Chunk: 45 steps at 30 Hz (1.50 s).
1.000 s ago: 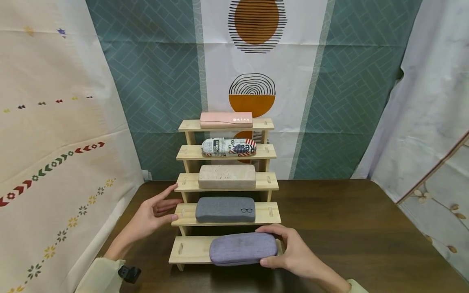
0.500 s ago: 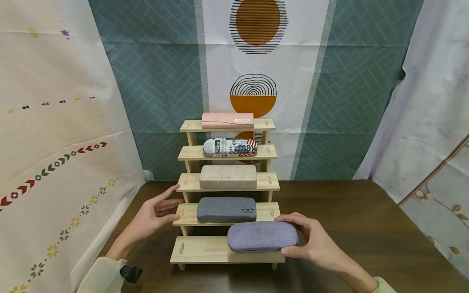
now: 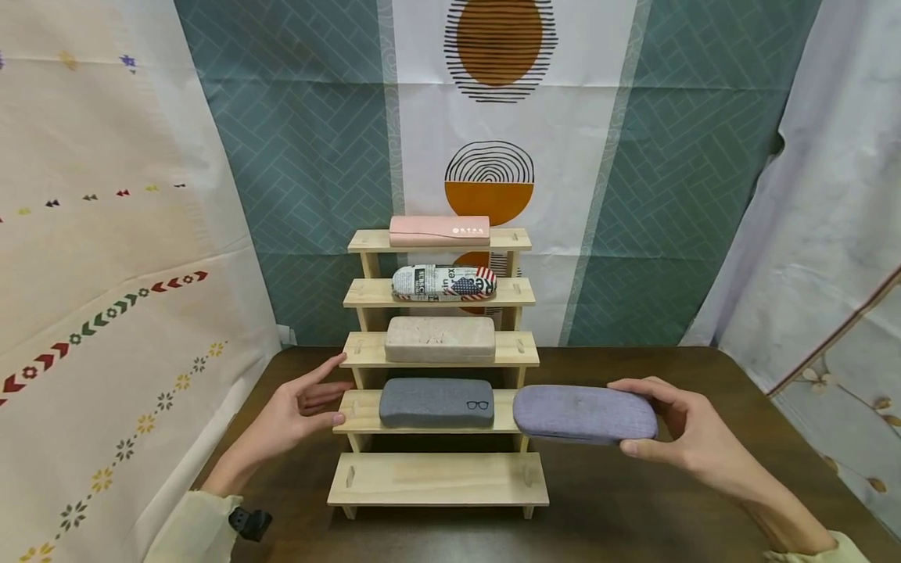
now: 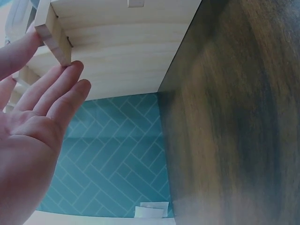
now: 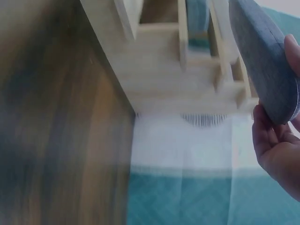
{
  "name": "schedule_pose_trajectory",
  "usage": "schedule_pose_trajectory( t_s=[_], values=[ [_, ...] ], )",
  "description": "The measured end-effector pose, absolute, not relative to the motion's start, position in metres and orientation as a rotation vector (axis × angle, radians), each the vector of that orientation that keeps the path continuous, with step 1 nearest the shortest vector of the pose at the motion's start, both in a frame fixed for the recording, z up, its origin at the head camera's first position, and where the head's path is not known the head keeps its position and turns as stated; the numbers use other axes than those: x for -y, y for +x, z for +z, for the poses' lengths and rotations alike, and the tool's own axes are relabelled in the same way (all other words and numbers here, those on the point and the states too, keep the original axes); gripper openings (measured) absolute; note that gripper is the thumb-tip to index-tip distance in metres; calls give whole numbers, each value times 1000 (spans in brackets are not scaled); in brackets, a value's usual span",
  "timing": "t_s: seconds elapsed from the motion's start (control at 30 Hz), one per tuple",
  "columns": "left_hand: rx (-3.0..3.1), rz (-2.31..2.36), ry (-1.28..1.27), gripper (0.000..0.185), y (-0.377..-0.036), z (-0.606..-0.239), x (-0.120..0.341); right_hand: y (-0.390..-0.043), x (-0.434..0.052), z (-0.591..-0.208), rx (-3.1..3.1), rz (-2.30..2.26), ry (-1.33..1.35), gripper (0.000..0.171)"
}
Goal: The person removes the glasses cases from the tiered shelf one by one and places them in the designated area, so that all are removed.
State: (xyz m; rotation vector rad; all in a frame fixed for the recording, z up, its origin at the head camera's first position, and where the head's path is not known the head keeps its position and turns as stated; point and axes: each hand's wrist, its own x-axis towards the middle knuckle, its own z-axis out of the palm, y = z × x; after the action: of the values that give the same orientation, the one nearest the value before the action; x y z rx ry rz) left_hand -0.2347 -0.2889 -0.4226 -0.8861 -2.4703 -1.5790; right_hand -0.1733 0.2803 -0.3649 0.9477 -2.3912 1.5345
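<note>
My right hand [image 3: 676, 434] grips a lavender fabric glasses case [image 3: 584, 414] by its right end and holds it in the air to the right of a wooden stepped rack [image 3: 436, 481]; the right wrist view shows the case [image 5: 265, 61] above my palm [image 5: 276, 150]. My left hand [image 3: 299, 407] rests with straight fingers against the left end of the rack's second step; the fingers [image 4: 51, 89] touch the wood [image 4: 54, 35]. The rack's bottom step is bare. Higher steps carry a dark grey case [image 3: 436, 403], a beige case [image 3: 439, 339], a newsprint-patterned case [image 3: 443, 282] and a pink case [image 3: 439, 231].
The rack stands on a dark wooden table [image 3: 633, 500], close to a teal herringbone backdrop [image 3: 310, 172]. Patterned cloth [image 3: 105, 297] hangs at the left and pale drapery [image 3: 831, 234] at the right.
My right hand has lifted the lavender case off the bottom step and carried it up and to the right, clear of the rack. The left hand has stayed put.
</note>
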Motion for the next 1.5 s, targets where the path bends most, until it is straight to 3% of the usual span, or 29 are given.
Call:
schedule_pose_trajectory(
  t_s=[0.6,1.5],
  values=[
    [2480,-1598,-877,94,-235,-422,290,-209,-344,-392,2570,1595,614,59],
    [2458,-1586,-912,92,-233,-423,290,-277,-372,-460,2730,1661,590,67]
  ],
)
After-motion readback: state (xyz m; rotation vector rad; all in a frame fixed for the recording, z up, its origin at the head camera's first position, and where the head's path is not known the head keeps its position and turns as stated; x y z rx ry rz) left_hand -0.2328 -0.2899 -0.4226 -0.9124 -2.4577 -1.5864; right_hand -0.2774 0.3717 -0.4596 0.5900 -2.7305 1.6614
